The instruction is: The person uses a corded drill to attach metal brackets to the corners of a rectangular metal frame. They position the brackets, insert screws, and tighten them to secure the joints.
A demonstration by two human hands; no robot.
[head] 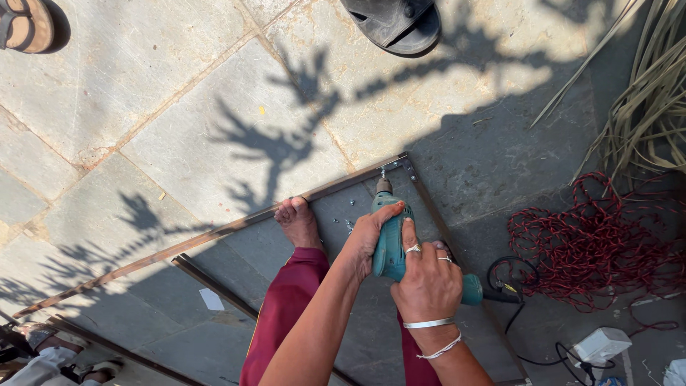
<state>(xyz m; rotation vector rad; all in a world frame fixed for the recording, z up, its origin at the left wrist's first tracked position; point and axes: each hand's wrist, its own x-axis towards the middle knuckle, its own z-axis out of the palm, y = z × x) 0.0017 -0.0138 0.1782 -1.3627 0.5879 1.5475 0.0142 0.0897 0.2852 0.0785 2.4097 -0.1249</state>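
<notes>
A teal power drill [391,239] points its bit down at the corner of a dark metal frame [400,163] lying on the stone floor. My left hand [369,232] wraps the drill's body from the left side. My right hand [426,275], with rings and a silver bangle, grips the drill's rear and handle. My bare foot [298,221] presses on the frame's long bar just left of the drill. Small screws lie scattered inside the corner by the drill.
A heap of red cord [597,243] lies to the right, with a black cable [511,275] and a white plug adapter [600,345]. Dry cane strips [647,93] are at top right. Other people's sandalled feet [396,25] stand at the top and bottom left.
</notes>
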